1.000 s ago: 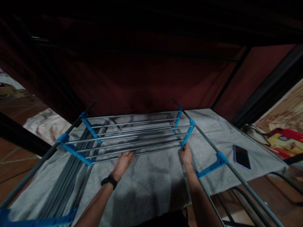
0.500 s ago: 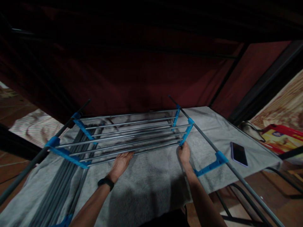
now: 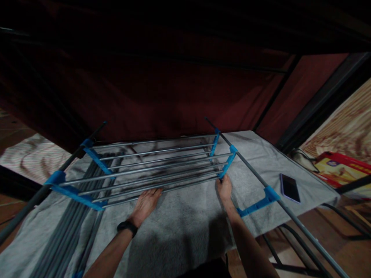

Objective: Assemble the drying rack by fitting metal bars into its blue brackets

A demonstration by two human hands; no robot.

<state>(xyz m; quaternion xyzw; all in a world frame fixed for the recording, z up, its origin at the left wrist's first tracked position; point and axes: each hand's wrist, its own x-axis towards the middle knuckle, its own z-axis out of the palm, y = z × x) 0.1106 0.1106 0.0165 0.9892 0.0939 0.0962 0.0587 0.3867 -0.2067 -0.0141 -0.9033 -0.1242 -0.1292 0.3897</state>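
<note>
view: head camera, worn high, near the work
facing: forward and down over the grey towel-covered table (image 3: pixel 185 231)

No text, label, brand, number or sign can be read anywhere in this dim view. The red and yellow printed box (image 3: pixel 342 170) at the right edge carries some print, but it is too small and blurred to make out. The dark flat phone (image 3: pixel 289 187) on the grey towel shows a blank screen.

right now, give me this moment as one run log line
left hand: flat on grey towel, fingertips at front bar | right hand: at blue plastic corner bracket of grey metal drying rack | black phone: on towel, right
</note>
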